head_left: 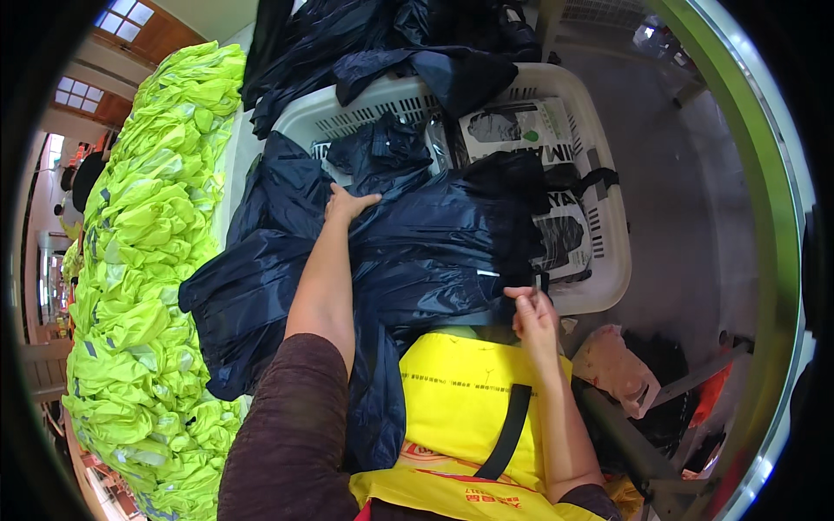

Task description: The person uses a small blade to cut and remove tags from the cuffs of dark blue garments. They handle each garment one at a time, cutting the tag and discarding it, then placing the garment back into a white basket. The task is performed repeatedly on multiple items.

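A shiny navy rain garment point(417, 226) lies spread in front of me, partly over a white basket point(599, 156), with a loose part hanging toward my lap. My left hand point(349, 206) rests on its upper middle, thumb stretched away from the fingers. At the garment's right edge, by a small white label point(488, 273), my right hand point(532, 314) is closed in a pinch. A small dark piece with a greyish glint shows at its fingertips; its kind cannot be made out.
Printed black-and-white packages point(521, 126) lie in the basket. More dark garments point(391, 43) pile up behind it. A tall heap of neon yellow garments point(148, 260) stands at left. A yellow apron point(469, 408) covers my lap. Metal frame legs point(634, 443) stand at lower right.
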Demonstrator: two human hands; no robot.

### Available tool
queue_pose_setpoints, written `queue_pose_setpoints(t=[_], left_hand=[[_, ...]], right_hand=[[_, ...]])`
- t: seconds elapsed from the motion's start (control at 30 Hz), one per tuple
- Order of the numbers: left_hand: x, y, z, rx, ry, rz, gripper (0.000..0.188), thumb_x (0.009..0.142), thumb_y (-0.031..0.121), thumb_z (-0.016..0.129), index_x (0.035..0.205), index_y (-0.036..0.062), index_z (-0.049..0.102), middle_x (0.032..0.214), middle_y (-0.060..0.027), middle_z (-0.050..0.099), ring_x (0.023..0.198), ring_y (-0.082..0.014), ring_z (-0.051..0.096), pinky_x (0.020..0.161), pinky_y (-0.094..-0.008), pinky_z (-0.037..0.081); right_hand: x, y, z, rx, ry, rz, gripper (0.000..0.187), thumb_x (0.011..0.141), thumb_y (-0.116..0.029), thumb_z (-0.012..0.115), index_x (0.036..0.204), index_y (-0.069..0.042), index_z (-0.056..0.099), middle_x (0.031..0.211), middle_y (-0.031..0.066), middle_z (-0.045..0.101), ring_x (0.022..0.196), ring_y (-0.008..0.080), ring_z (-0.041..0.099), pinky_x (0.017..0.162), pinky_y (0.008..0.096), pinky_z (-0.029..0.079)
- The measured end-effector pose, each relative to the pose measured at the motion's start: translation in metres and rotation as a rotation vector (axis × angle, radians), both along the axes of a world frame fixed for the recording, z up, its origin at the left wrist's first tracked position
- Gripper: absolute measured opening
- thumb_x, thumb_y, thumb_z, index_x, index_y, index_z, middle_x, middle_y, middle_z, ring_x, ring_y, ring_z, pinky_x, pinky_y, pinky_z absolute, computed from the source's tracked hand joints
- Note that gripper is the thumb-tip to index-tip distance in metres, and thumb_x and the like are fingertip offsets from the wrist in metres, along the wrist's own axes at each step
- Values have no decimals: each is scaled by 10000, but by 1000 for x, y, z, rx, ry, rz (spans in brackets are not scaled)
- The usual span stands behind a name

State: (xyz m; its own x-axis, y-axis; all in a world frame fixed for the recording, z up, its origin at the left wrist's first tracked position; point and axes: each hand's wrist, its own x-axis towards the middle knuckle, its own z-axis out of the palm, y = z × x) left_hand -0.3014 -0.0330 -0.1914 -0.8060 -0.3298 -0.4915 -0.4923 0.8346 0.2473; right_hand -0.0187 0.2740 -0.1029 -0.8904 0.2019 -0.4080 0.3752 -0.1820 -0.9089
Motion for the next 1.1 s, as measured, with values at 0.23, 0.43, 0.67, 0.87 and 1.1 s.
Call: queue_pose_setpoints(t=[0.23, 0.43, 0.67, 0.87, 1.1], left_hand=[[35, 29, 59, 803, 10, -152, 405, 576, 9, 582, 975, -51, 606, 831, -90, 629, 750, -185, 587, 717, -285, 472], [165, -4, 95, 455, 2, -1192, 262, 572, -7, 594, 829, 37, 619, 796, -126, 606, 809, -346, 570, 714, -385, 443], [192, 12, 101, 212, 185, -1189, 322, 572, 6, 585, 893, 11, 604, 919, -134, 581, 964, -308, 532, 791, -392, 402], [227, 5, 108, 889, 395, -698, 268, 640, -69, 494, 874, -10, 610, 780, -156, 633, 752, -265, 633, 679, -318, 475], [333, 31, 199, 1025, 314, -625, 394, 792, 74, 610, 1172, 35, 513, 1125, -103, 565, 1031, -205, 536, 894, -310, 421]], right_hand=[[-6, 23, -15, -133, 23, -88, 168, 945, -181, 465, 977, -74, 589, 924, 12, 635, 522, 10, 408, 439, 149, 311], [-21, 21, -11, -633, 76, -406, 305, 908, -324, 534, 1095, -85, 565, 1034, 57, 637, 498, 24, 382, 385, 151, 244], [-31, -33, 5, -167, -134, -155, 427, 741, -320, 734, 1039, -78, 547, 631, -72, 409, 457, 20, 326, 399, 177, 234], [-44, -57, 62, -541, 64, -39, 204, 785, -237, 708, 764, -177, 514, 592, -104, 404, 416, 0, 273, 388, 154, 206], [31, -93, 172, -563, 302, 415, 407, 663, -80, 750, 1026, -39, 570, 819, -34, 551, 689, 48, 515, 645, 197, 423]])
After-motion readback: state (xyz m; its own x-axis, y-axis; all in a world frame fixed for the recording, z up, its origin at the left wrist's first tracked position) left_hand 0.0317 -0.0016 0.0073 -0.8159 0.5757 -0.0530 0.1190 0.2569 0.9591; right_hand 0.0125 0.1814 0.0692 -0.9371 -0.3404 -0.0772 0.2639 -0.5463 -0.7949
